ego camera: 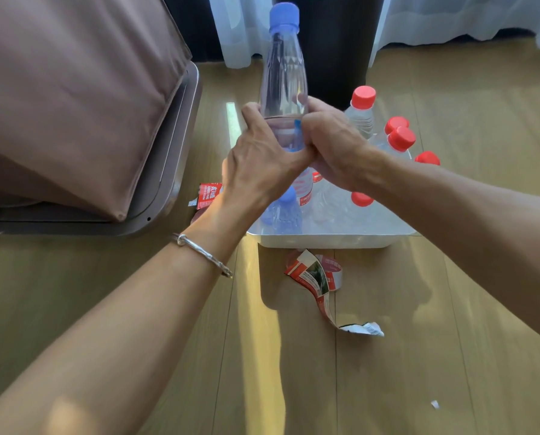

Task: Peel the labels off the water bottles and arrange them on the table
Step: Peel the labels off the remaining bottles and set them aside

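I hold a clear water bottle with a blue cap [283, 67] upright above a white tray [325, 240]. My left hand [259, 161] grips its lower body from the left. My right hand [331, 146] is on the bottle's right side, fingers curled, pinching at a bit of blue label between the two hands. The bottle's bottom is hidden by my hands. In the tray stand several bottles with red caps [363, 98] and another blue-capped bottle [283, 211]. One tray bottle carries a red label [306, 186].
A peeled red and white label [317, 277] lies on the wooden surface in front of the tray, another red label [208, 194] to its left. A brown cushioned seat [74, 105] fills the left. A dark round bin [334, 48] stands behind the tray.
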The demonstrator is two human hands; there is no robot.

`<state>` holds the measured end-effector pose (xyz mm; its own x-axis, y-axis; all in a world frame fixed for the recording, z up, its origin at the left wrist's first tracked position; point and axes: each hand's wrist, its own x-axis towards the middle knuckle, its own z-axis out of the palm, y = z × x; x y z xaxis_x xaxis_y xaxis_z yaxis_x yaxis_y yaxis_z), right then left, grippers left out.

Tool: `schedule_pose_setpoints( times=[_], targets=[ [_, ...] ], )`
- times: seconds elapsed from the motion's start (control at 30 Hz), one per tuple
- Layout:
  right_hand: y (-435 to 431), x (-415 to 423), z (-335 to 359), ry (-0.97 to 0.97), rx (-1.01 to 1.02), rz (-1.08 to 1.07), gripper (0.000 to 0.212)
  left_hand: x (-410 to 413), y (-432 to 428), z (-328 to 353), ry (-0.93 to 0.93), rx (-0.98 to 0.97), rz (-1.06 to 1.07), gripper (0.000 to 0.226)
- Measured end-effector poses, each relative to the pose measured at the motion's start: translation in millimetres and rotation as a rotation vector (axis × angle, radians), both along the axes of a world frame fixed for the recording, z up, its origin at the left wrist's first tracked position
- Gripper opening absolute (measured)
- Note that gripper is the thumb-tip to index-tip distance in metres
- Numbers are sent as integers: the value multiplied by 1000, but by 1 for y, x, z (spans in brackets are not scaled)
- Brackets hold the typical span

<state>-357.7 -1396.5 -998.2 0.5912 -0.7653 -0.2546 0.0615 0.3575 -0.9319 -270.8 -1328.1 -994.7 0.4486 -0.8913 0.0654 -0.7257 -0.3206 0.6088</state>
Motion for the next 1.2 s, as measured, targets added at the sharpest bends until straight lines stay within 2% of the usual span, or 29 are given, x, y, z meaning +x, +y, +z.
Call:
schedule_pose_setpoints(
  times=[0.07,0.23,0.33,0.4,0.5,0.6,0.73,0.83,0.9,0.97,1.07,1.2],
  targets=[
    [1,-2,3,11,2,26,62,0,0,0,12,13,-8,79],
    [-2,-2,-3,81,-44,99,64,5,2,2,73,58,-26,79],
    [-4,-3,-11,57,-81,66,41,7,4,0,92,48,-47,75],
    [-9,-5,-11,46,-111,45,34,8,2,1,104,47,-64,75],
    [-22,-6,1,56,-193,14,32,12,0,7,161,59,-58,73],
    [-33,-12,23,11,-293,26,43,16,-1,9,186,91,-116,68],
    [-32,-25,29,227,-494,111,27,10,1,8,216,161,-261,64],
    [-30,-33,16,350,-519,197,21,14,-2,5,321,228,-308,49],
    [-31,-35,13,376,-507,175,12,22,-5,0,280,181,-232,33],
    [-34,-33,16,344,-482,111,7,30,-4,-7,159,110,-80,23],
    [-34,-28,18,343,-474,123,5,39,2,-23,92,161,26,35],
    [-25,-25,10,524,-566,279,10,46,8,-41,85,339,-44,55]
  ],
)
